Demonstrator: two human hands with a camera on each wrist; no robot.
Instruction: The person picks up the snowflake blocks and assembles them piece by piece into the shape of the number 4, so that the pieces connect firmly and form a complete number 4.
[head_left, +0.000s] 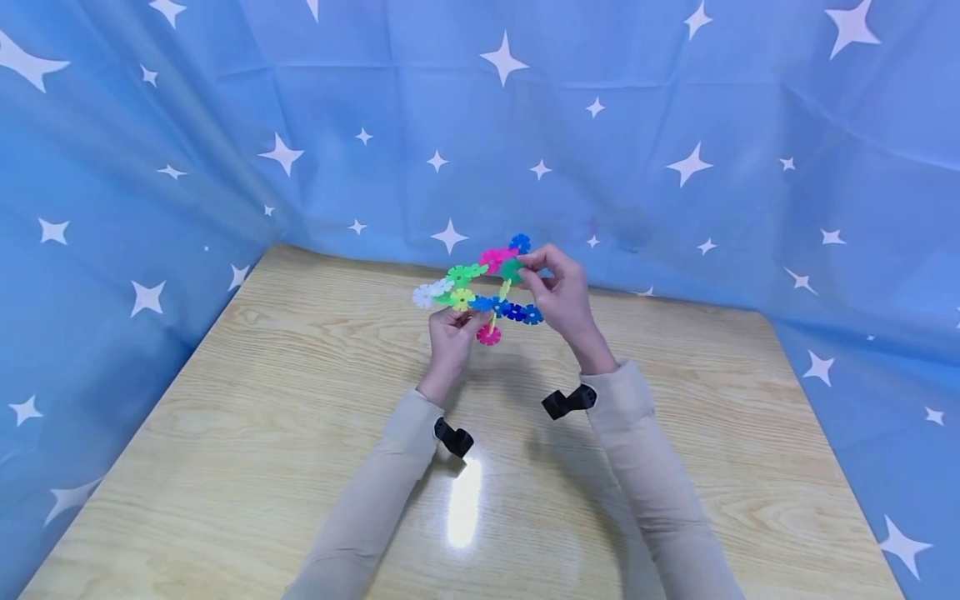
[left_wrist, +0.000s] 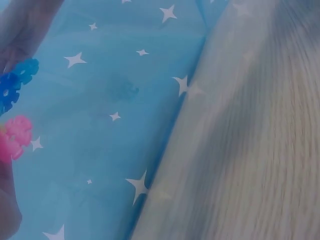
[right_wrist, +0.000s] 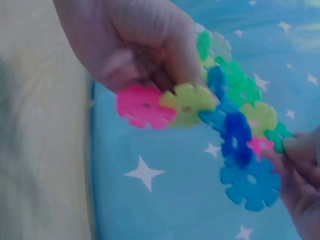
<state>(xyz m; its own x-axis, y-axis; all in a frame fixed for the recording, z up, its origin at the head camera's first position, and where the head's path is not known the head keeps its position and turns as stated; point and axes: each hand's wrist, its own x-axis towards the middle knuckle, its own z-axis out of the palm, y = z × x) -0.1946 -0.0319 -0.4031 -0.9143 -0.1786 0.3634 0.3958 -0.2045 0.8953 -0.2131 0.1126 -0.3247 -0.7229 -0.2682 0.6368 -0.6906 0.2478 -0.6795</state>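
Several notched, flower-shaped plastic discs are slotted together into a branching chain, held up above the table in the head view. My left hand pinches the chain from below, near the blue discs and the lower pink disc. Thumb and fingers of my right hand pinch a green disc at the upper right, beside pink and dark blue discs. Up close in the right wrist view, that green disc touches a small pink disc. The left wrist view catches only part of the blue and pink discs.
Below the hands lies a wood-grain table. A blue curtain with white stars hangs behind it and at both sides. Each wrist wears a small black camera, one on the left sleeve and one on the right.
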